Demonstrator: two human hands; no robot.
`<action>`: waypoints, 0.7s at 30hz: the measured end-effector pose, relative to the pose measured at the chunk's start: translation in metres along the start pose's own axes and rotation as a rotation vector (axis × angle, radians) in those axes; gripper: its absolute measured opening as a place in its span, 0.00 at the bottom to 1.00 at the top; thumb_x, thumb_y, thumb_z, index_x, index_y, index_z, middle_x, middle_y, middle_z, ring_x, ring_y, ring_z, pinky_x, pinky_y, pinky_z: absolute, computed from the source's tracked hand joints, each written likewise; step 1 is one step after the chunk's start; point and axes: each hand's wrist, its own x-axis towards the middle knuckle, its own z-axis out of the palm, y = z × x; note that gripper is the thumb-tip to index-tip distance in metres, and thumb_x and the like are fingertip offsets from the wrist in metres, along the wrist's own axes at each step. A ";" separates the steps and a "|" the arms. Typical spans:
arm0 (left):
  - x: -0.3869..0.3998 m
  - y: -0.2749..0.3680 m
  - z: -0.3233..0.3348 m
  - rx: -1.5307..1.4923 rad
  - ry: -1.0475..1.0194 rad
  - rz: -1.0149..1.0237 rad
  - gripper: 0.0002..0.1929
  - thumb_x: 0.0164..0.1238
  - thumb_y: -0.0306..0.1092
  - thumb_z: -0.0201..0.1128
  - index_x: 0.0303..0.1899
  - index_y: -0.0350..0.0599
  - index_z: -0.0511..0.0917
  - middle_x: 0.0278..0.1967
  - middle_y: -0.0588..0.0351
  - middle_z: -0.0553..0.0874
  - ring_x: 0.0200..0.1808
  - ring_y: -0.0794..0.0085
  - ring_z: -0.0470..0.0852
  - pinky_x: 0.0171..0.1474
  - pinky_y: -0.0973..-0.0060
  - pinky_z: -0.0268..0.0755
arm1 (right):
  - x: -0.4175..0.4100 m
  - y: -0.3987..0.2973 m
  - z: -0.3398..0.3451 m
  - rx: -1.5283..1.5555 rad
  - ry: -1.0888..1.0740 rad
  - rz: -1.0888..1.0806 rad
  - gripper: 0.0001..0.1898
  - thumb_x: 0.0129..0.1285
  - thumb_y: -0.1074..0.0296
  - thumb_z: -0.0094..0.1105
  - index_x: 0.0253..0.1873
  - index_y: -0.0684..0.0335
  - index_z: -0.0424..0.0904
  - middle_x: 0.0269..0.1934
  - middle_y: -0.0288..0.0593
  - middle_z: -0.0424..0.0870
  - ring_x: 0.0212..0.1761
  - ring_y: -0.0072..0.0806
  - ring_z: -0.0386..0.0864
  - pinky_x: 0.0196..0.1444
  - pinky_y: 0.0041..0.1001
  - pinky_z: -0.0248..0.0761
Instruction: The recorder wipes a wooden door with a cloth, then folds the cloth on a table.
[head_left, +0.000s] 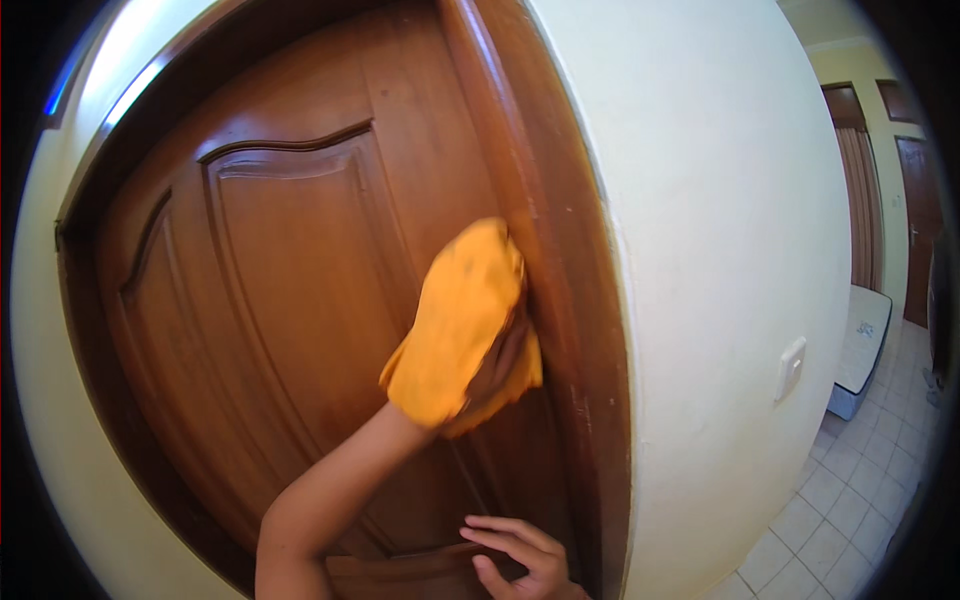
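Observation:
My left hand is wrapped in an orange cloth and presses it against the edge of a brown wooden door, right beside the jamb of the wooden door frame. The cloth drapes over the back of the hand down to the wrist and hides most of the fingers. Both cloth and hand are slightly blurred. Lower down, my right hand is in front of the door with its fingers apart and nothing in it.
A cream wall adjoins the frame on the right and carries a white light switch. Beyond its corner are a mattress, a brown curtain, another wooden door and a tiled floor.

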 end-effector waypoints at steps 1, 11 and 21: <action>-0.021 0.012 0.004 -0.049 -0.068 0.021 0.25 0.81 0.42 0.67 0.70 0.37 0.81 0.66 0.40 0.86 0.72 0.42 0.81 0.78 0.51 0.70 | -0.007 0.001 -0.012 0.000 0.012 -0.010 0.14 0.77 0.65 0.72 0.58 0.68 0.93 0.55 0.55 0.93 0.54 0.44 0.93 0.57 0.37 0.87; -0.042 0.010 0.003 0.375 -0.063 0.086 0.21 0.79 0.38 0.69 0.66 0.36 0.83 0.61 0.39 0.88 0.65 0.41 0.87 0.71 0.49 0.77 | -0.138 0.067 -0.014 0.255 -0.234 0.790 0.14 0.80 0.58 0.71 0.58 0.61 0.93 0.49 0.37 0.96 0.45 0.26 0.93 0.51 0.27 0.87; -0.084 0.065 0.026 -0.585 -0.064 -0.270 0.13 0.79 0.31 0.68 0.59 0.40 0.86 0.57 0.44 0.88 0.58 0.42 0.87 0.63 0.48 0.79 | -0.252 0.115 -0.037 0.896 -0.171 1.740 0.39 0.85 0.28 0.46 0.79 0.58 0.76 0.74 0.47 0.84 0.69 0.35 0.86 0.75 0.40 0.77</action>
